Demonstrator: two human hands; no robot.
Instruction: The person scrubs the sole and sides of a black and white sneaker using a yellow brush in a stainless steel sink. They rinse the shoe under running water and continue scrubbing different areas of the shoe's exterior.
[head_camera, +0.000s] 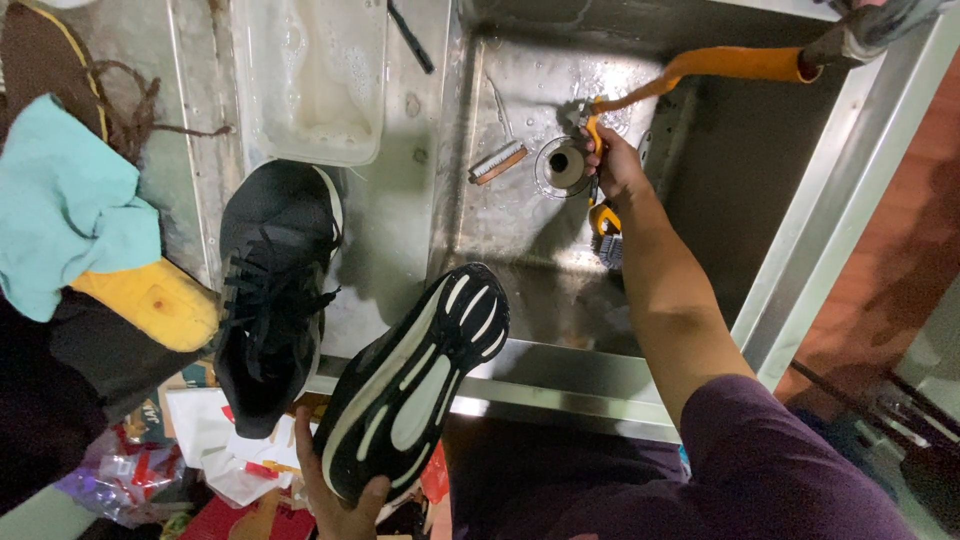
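My left hand (335, 500) grips a black sneaker (415, 380) by its heel, sole up, over the front edge of the steel sink (800, 230). The sole is black with pale cream panels. My right hand (612, 165) reaches down into the basin and holds the end of an orange hose (700, 72) next to the round drain (565, 165). A brush with an orange handle and dark bristles (605, 235) lies just below that hand. The second black sneaker (270, 290) rests upright on the wet counter to the left.
A white tub of soapy water (315, 75) stands on the counter at the top. A small scrub brush (497, 160) lies in the basin. A teal cloth (60, 200), a yellow insole (150, 300) and papers clutter the left side.
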